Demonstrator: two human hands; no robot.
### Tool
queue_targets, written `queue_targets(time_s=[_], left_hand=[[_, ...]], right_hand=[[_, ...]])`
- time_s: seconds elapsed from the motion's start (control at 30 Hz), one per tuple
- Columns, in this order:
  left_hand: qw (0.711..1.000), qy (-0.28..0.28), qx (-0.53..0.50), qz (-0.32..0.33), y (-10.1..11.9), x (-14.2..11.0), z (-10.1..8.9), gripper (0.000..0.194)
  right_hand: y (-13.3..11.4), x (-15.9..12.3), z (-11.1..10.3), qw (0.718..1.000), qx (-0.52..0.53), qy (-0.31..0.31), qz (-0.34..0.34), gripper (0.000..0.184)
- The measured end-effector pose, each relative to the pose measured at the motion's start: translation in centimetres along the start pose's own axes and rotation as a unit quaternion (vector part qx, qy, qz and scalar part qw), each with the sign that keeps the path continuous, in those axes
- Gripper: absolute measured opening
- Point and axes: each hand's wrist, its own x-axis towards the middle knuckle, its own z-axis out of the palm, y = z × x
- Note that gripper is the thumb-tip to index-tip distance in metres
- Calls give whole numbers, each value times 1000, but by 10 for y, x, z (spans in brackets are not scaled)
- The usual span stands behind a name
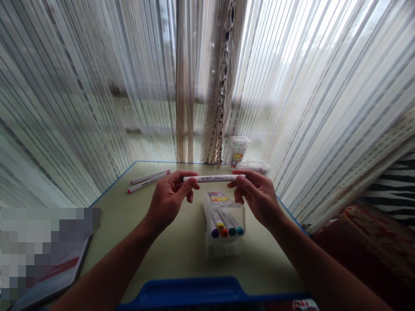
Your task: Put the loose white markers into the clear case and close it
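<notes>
A white marker (215, 178) with dark print on its barrel is held level above the table, one end in each hand. My left hand (173, 193) pinches its left end between thumb and fingers. The right end is gripped the same way by my right hand (254, 193). Below the marker stands a clear plastic case (207, 218) with several markers in it; purple, yellow, orange, dark teal and blue ends show. Two more white markers (147, 183) with pink-red ends lie on the table beyond my left hand.
The pale table (168, 263) has a blue rim (194, 285). At its back right stand an upright clear case (239, 153) and another lying flat (254, 166). Striped sheer curtains (97, 86) hang behind. A dark-edged flat object (65, 268) sits at the left, partly pixelated.
</notes>
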Motion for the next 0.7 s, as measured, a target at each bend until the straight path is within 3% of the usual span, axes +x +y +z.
queue_targets(time_s=[0.5, 0.7], left_hand=[[994, -12, -103, -19, -7, 0, -1, 29], [996, -7, -85, -28, -7, 0, 2, 30]], right_hand=[[1, 4, -4, 998, 44, -7, 41, 27], [2, 4, -5, 999, 29, -6, 28, 26]])
